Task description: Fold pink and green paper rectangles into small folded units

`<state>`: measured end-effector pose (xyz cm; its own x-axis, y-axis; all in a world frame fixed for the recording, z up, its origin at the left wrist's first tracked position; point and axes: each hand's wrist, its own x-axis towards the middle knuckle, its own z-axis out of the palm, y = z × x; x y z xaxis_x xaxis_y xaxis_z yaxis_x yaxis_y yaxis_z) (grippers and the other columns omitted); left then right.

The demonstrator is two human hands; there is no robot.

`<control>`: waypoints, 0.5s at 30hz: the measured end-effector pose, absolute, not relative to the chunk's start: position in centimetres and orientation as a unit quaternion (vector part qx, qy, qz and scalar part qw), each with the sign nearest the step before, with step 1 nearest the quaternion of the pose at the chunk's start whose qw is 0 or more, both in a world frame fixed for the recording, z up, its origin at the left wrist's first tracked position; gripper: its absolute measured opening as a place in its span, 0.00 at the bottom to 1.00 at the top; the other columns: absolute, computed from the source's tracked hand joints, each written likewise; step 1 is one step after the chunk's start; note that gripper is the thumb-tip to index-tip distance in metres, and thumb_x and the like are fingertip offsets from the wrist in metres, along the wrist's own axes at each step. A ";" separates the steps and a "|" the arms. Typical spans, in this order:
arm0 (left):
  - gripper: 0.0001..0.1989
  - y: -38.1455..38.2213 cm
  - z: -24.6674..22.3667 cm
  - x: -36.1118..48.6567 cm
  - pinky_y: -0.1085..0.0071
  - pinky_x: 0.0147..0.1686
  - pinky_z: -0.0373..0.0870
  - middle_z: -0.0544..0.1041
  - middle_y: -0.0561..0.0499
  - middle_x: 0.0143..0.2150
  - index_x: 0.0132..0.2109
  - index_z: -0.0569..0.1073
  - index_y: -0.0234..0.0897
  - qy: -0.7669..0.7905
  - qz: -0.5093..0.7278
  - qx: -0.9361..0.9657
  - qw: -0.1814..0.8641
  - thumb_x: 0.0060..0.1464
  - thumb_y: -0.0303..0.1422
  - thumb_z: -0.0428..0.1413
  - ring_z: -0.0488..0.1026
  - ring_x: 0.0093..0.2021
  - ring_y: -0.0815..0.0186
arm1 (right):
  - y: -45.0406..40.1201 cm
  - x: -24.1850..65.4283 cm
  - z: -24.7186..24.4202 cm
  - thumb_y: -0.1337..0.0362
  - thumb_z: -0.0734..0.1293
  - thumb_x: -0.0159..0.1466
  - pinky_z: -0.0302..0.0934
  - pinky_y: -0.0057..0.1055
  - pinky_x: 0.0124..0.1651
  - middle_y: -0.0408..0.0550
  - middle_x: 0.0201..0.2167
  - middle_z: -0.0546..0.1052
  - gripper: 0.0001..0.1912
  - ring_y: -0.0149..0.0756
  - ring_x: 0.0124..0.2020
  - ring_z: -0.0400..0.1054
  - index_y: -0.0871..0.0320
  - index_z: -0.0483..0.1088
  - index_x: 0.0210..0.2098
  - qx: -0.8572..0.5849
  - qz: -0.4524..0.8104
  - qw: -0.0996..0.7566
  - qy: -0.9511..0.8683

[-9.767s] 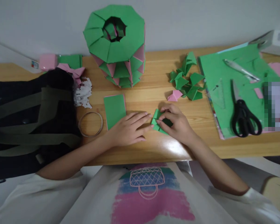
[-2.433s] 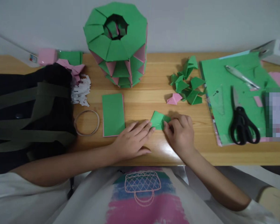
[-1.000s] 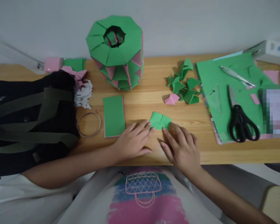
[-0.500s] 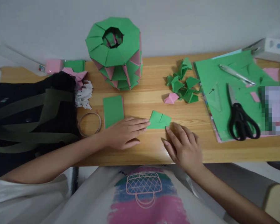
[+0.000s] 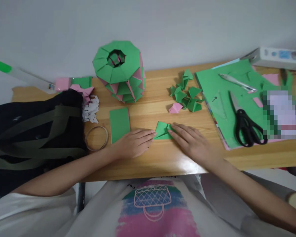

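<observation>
A small folded green paper (image 5: pixel 162 129) lies on the wooden table between my two hands. Fingertips of my left hand (image 5: pixel 135 144) touch its left corner, the hand lying flat with fingers stretched out. My right hand (image 5: pixel 193 141) rests its extended fingertips on the paper's right side, where a flap stands slightly raised. Left of it, partly behind my left hand, is a stack of green paper (image 5: pixel 119 124) with a pink edge. Several folded green pieces (image 5: pixel 186 93) and a folded pink piece (image 5: pixel 175 108) sit beyond my right hand.
A tall green and pink paper structure (image 5: pixel 122 70) stands at the back. Black scissors (image 5: pixel 248 128), a pen (image 5: pixel 236 82) and a clear triangle lie on green sheets (image 5: pixel 209 79) at right. A dark bag (image 5: pixel 37 135) and a tape ring (image 5: pixel 96 138) are at left.
My right hand has moved up and left onto the paper's right part, where a flap now lifts. My left hand stays at the left corner. The camera view has shifted slightly.
</observation>
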<state>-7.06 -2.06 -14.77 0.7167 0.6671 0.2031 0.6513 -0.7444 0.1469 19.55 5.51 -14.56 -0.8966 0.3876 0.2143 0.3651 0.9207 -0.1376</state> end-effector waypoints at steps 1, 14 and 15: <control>0.12 -2.0 -14.8 -7.1 0.63 0.53 0.68 0.76 0.42 0.54 0.45 0.75 0.29 0.351 0.120 0.929 0.026 0.62 0.28 0.48 0.70 0.57 0.59 | 5.9 19.1 -14.2 0.73 0.60 0.64 0.63 0.44 0.53 0.61 0.57 0.70 0.22 0.48 0.57 0.64 0.63 0.62 0.58 -0.199 0.078 0.116 -0.970; 0.07 -0.1 -13.2 -4.8 0.60 0.48 0.69 0.72 0.41 0.47 0.40 0.72 0.34 0.512 0.252 0.781 0.253 0.54 0.31 0.58 0.70 0.50 0.58 | 9.4 14.8 -12.3 0.75 0.67 0.53 0.60 0.26 0.26 0.39 0.21 0.75 0.07 0.29 0.21 0.68 0.57 0.74 0.27 -0.363 0.405 0.031 -0.839; 0.14 0.3 -12.8 -4.5 0.60 0.46 0.69 0.71 0.41 0.48 0.44 0.71 0.34 0.540 0.279 0.737 0.296 0.50 0.31 0.61 0.70 0.49 0.58 | 9.5 14.7 -11.8 0.75 0.66 0.53 0.60 0.25 0.26 0.39 0.21 0.75 0.08 0.27 0.21 0.67 0.57 0.74 0.27 -0.344 0.416 0.030 -0.841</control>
<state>-4.49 0.26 -12.77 0.2616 0.9607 0.0925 0.6306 -0.2427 0.7372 14.68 9.51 -11.83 -0.7618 0.6033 -0.2359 0.5539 0.4179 -0.7201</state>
